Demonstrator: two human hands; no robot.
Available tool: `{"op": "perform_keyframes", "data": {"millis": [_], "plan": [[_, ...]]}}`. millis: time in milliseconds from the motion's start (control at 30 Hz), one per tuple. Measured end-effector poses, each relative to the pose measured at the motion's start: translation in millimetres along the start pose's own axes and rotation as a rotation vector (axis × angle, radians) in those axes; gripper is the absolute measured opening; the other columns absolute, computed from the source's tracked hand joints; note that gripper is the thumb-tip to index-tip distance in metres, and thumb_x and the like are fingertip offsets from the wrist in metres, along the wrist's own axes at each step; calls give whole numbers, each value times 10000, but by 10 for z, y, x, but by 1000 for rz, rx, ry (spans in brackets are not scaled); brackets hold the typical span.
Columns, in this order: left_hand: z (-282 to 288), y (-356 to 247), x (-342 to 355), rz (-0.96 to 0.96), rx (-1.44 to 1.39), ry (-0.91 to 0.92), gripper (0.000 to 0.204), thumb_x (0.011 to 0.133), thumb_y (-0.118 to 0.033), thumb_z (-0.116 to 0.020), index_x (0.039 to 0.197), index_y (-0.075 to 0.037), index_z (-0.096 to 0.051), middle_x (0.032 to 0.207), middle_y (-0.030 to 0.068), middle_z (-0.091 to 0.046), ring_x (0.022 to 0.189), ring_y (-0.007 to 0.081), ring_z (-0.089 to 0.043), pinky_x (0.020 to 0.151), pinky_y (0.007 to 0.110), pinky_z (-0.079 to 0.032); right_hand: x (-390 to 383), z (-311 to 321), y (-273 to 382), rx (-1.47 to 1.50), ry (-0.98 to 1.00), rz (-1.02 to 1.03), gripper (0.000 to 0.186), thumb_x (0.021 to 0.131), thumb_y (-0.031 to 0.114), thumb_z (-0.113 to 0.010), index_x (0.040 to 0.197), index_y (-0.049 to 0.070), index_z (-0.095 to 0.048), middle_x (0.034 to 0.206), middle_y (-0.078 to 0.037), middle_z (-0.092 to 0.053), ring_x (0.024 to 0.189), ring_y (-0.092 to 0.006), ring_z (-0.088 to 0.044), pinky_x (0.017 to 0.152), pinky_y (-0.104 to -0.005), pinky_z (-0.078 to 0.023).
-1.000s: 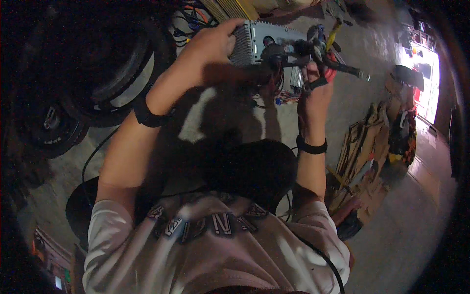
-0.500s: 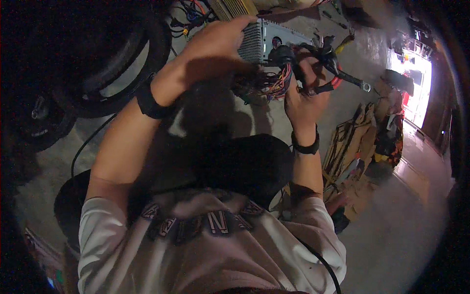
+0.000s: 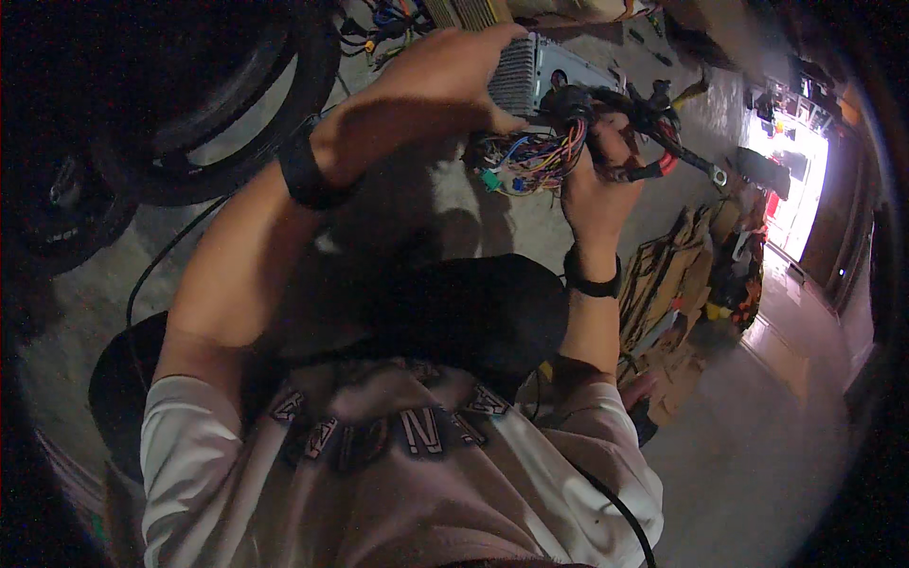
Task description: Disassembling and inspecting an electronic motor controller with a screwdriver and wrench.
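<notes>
My left hand (image 3: 431, 80) grips a silver finned metal controller box (image 3: 540, 71) near the top of the view. My right hand (image 3: 597, 180) is closed around the bundle of black cables (image 3: 653, 123) that comes out of the box. A bunch of thin multicoloured wires with small plugs (image 3: 530, 161) hangs between the two hands. Both wrists wear a black band.
Large black tyres (image 3: 218, 104) lie on the concrete floor at the left. Cardboard pieces and tools (image 3: 691, 275) are piled at the right, beside a bright doorway (image 3: 795, 180). A black stool seat (image 3: 123, 388) is under me.
The box and wire bundle have come closer and lower in view, with both hands keeping their hold. The coloured wires now hang out more plainly between the hands.
</notes>
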State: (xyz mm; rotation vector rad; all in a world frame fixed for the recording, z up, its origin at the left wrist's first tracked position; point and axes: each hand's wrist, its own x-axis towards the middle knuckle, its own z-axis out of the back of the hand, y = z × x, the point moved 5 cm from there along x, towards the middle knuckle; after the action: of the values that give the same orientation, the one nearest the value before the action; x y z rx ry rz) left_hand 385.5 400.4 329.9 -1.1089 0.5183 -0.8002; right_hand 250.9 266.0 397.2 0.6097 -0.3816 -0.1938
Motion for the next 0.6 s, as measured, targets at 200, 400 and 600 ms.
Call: {"op": "perform_keyframes", "data": {"millis": [200, 400, 600], "plan": [[-4, 33, -2, 2, -3, 4, 875, 635, -372, -907, 1361, -63, -530, 1082, 231, -703, 1038, 392, -684, 899, 447, -537, 8, 63, -144, 16, -31, -11, 146, 845, 28, -678, 975, -39, -676, 944, -150, -670, 881, -286, -627, 813, -375, -486], [-11, 58, 15, -26, -58, -12, 842, 648, -348, -905, 1348, -59, -537, 1074, 230, -705, 1025, 372, -694, 888, 433, -541, 7, 87, -144, -1, 33, -22, 145, 834, 45, -707, 957, -26, -681, 932, -139, -676, 902, -283, -641, 822, -374, -492], [-54, 92, 14, 16, -68, 7, 818, 659, -267, -891, 1346, -22, -521, 930, 218, -709, 838, 304, -720, 785, 401, -566, 28, 105, -80, -28, 58, 57, 157, 819, 34, -720, 965, -17, -693, 917, -127, -673, 910, -287, -648, 839, -372, -496]]}}
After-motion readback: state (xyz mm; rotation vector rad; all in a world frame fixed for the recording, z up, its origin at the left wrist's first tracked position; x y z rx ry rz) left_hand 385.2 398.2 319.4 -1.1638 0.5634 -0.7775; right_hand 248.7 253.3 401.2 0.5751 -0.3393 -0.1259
